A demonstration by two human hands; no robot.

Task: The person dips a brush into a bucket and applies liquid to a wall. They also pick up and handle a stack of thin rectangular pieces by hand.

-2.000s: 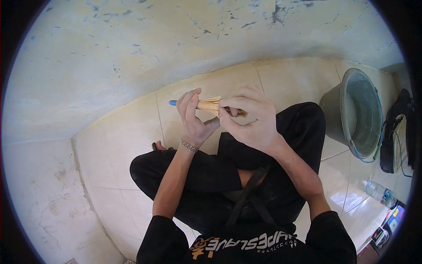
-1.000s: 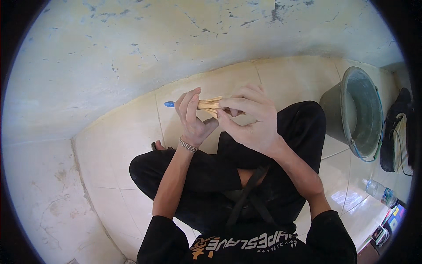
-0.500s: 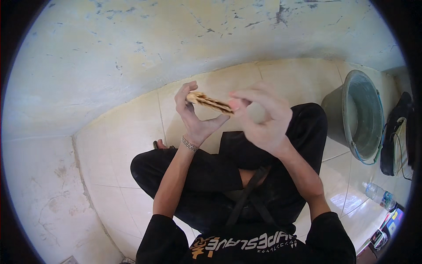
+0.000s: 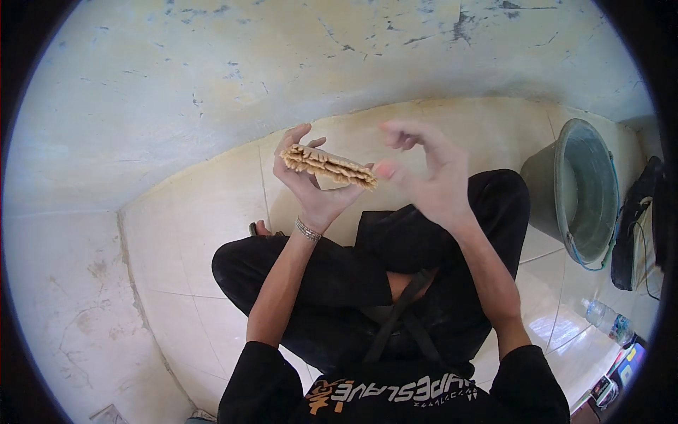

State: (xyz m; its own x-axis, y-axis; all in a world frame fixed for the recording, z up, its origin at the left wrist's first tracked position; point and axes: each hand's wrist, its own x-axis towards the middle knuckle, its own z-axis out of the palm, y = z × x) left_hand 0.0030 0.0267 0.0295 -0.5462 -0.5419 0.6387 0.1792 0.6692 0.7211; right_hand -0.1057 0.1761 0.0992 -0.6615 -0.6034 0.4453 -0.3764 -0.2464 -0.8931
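A flat, tan, slab-like thing (image 4: 328,167) with ruffled edges and a dark slit along its side is held up in front of me, above my crossed legs. Its exact kind cannot be made out. My left hand (image 4: 311,191) grips it, fingers round its left end and thumb beneath its right part. Just past its right end is my right hand (image 4: 434,177), blurred by motion, with thumb and fingers spread apart and nothing between them. The right thumb tip comes close to the tan thing; whether they touch I cannot tell.
A grey bucket (image 4: 540,185) with a blue handle stands to the right of my knee. Beyond it lies a dark bag (image 4: 628,237) with a cord. A clear plastic bottle (image 4: 606,319) lies at the lower right. A scuffed wall (image 4: 247,78) rises ahead.
My right hand has let go of the tan thing's right end and its fingers have spread. The thing has turned, showing more of its ruffled side, still in my left hand.
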